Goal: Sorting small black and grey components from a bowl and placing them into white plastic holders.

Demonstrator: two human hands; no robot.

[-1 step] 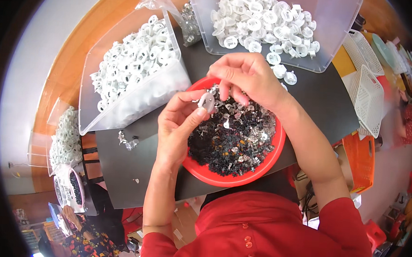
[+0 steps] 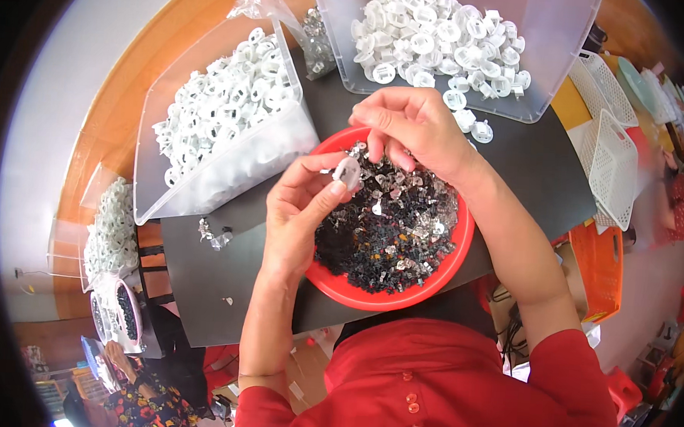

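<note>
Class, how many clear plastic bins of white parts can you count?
3: a left bin near the red basin, a far bin beyond the basin, and an outermost bin further left. More may be hidden.

Wears a red top [image 2: 380, 362] with short, loose sleeves [image 2: 573, 380] and small, shiny, reddish round buttons [image 2: 411, 397] down the front.

On my right I see white perforated baskets [image 2: 615, 162] near an orange crate [image 2: 609, 266]; on my left, a person in floral clothing [image 2: 146, 406].
</note>
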